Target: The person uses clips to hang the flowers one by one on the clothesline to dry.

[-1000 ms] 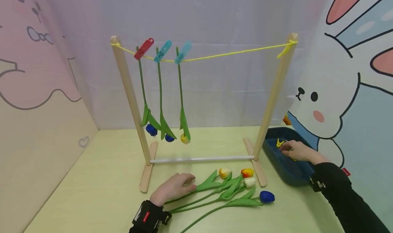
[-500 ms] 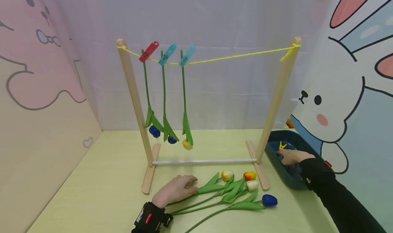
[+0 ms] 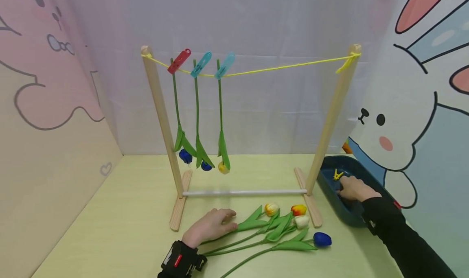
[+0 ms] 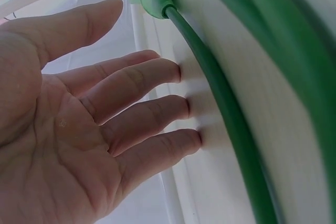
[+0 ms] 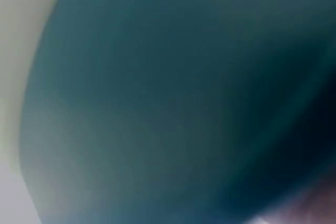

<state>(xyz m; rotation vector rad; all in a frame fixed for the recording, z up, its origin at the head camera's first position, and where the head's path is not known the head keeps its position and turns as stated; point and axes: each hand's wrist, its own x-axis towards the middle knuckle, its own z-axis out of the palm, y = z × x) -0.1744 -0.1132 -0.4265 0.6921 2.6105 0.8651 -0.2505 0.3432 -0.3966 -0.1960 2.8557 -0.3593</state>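
Several artificial tulips lie on the table with their heads to the right: yellow-white (image 3: 271, 209), orange (image 3: 298, 209), white (image 3: 301, 221) and blue (image 3: 322, 239). My left hand (image 3: 210, 225) rests flat at their stem end, fingers straight. In the left wrist view its fingertips (image 4: 181, 109) touch the table beside a green stem (image 4: 220, 103). My right hand (image 3: 351, 187) reaches down into the dark blue tray (image 3: 324, 184), close to a yellow clip (image 3: 337, 174). Its fingers are hidden. The right wrist view is a blur of the tray's inside (image 5: 168, 98).
A wooden rack (image 3: 161, 119) stands mid-table with a yellow string (image 3: 286, 67) across the top. Red (image 3: 179, 61), teal (image 3: 200, 64) and light blue (image 3: 224, 65) clips hold three tulips hanging head down at its left. Walls close in behind and at both sides.
My right hand has shifted a little inside the tray, staying near the yellow clip. My left hand has stayed on the tulip stems. The head view has drifted slightly.
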